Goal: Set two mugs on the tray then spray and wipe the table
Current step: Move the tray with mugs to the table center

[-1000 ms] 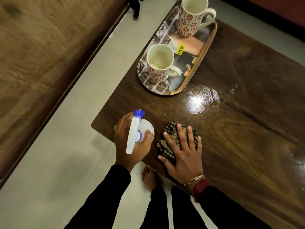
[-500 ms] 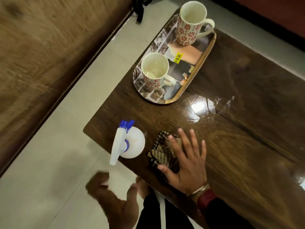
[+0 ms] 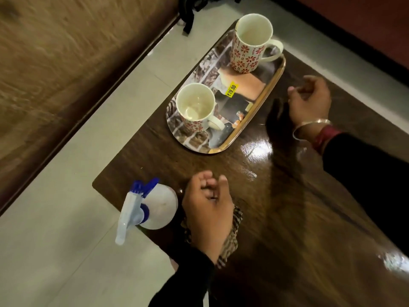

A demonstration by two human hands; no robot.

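Two white mugs with red flower prints stand on the oval picture tray (image 3: 269, 100) at the table's far left: the near mug (image 3: 195, 107) and the far mug (image 3: 251, 44). A white spray bottle (image 3: 159, 209) with a blue nozzle stands at the table's near left corner, held by nobody. Just right of the bottle, my left hand (image 3: 208, 213) hovers with loosely curled fingers over the checked cloth (image 3: 233, 234), which it mostly hides. My right hand (image 3: 309, 100) is beside the tray's right rim, fingers loosely curled and holding nothing.
The dark wooden table (image 3: 287, 207) shines with wet patches below the tray. A pale tiled floor (image 3: 66, 218) runs along its left side, bounded by a wooden surface (image 3: 55, 63). A dark object (image 3: 190, 9) lies on the floor at the top.
My right hand has lifted off the cloth and moved up beside the tray. My left hand, having let go of the spray bottle, has come back over the cloth.
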